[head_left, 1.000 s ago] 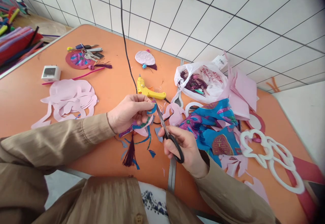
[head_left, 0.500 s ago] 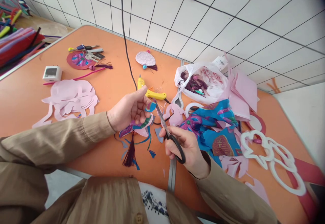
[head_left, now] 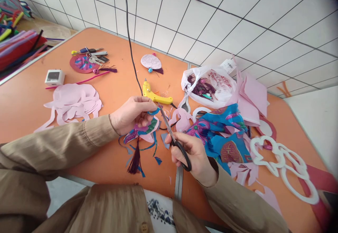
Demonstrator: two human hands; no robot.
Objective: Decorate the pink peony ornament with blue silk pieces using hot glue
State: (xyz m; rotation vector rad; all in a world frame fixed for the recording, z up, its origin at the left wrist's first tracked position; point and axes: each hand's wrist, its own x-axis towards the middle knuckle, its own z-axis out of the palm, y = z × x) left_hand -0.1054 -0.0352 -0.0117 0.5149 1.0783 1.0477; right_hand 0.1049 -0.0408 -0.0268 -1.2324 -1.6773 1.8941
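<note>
Left hand (head_left: 130,115) pinches a cloth piece (head_left: 144,131), seemingly light and floppy, near the cut; right hand (head_left: 195,155) grips scissors (head_left: 167,124).

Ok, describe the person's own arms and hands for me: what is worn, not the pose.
Both arms are covered to the wrist by loose, creased long sleeves of plain tan-brown cloth; the left sleeve and right sleeve match. The left hand and right hand are bare: no gloves, and no ring or watch shows. A matching button sits on the garment's front.
</note>
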